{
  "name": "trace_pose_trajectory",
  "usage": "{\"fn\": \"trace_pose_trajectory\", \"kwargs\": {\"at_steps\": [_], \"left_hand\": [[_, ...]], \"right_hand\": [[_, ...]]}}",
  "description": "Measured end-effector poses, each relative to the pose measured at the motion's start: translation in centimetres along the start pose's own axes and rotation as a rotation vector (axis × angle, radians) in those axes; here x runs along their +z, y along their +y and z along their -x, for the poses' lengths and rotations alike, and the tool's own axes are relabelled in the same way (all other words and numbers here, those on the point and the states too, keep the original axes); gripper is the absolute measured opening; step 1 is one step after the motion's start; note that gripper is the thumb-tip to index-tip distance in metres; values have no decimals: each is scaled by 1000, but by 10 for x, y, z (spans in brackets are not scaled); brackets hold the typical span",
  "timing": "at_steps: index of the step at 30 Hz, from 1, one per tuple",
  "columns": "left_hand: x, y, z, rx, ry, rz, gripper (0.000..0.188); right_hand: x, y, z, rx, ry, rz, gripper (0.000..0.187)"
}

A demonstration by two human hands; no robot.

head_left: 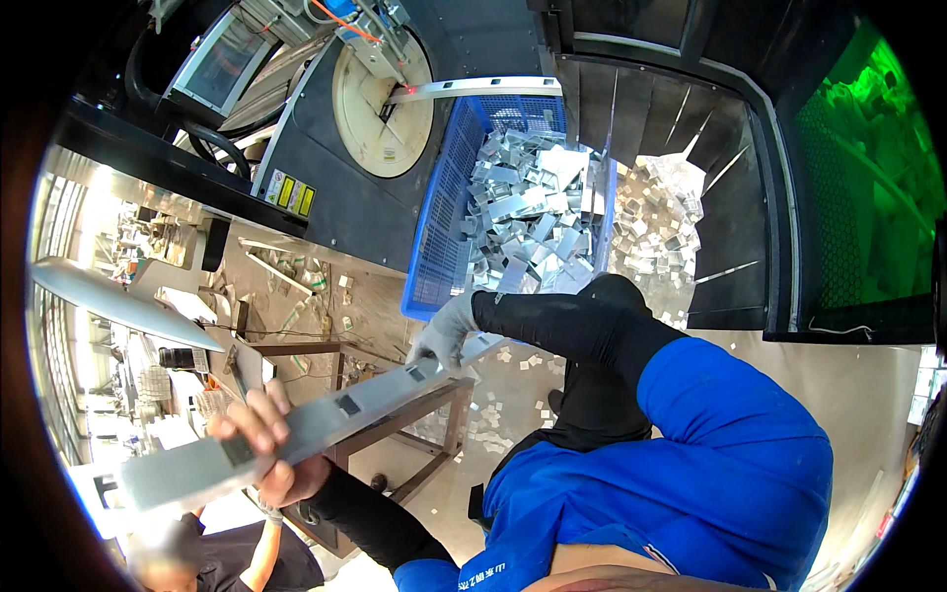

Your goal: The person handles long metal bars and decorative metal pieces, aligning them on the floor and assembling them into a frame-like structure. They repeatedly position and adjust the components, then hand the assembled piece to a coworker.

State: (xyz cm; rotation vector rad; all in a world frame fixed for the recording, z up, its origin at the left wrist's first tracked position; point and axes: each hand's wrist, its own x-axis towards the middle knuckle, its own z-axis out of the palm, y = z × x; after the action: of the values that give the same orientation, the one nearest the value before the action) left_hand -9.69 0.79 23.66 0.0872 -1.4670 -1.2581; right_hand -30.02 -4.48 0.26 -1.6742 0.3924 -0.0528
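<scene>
Blue sleeves sit closest. Both my hands grip one long metal strip (326, 419): bare left hand (264, 444) low, gloved right hand (444, 331) higher. I think it might slip, hitting the wooden stool (395, 434) underneath.

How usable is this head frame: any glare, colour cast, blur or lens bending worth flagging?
Head view: strong fisheye bending with a black rim; blown-out daylight at the left edge; green cast behind the mesh upper right; the metal strip glares near the left hand and its near end blurs; the gloved right hand and blue crate stay sharp.
</scene>
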Motion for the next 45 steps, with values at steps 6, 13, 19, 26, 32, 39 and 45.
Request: {"fn": "trace_pose_trajectory", "kwargs": {"at_steps": [6,13,19,26,32,39,45], "left_hand": [[-39,32,-4,-25,-215,186,62],[-33,16,15,-74,307,-241,70],[-16,-1,33,-114,435,-420,73],[-3,-52,60,-321,353,-488,58],[-21,-79,126,-668,355,-467,50],[-42,-92,206,-939,417,-341,39],[-53,-92,255,-1109,530,-205,38]], "right_hand": [[42,-19,-15,-92,406,88,55],[52,-33,-10,-149,764,292,19],[59,-52,-11,-159,876,299,33],[23,-46,-6,-397,1430,183,53],[-16,-49,38,-308,1403,166,68],[-37,-51,78,-586,1324,-99,52],[-43,-47,110,-506,1254,-230,71]]}}
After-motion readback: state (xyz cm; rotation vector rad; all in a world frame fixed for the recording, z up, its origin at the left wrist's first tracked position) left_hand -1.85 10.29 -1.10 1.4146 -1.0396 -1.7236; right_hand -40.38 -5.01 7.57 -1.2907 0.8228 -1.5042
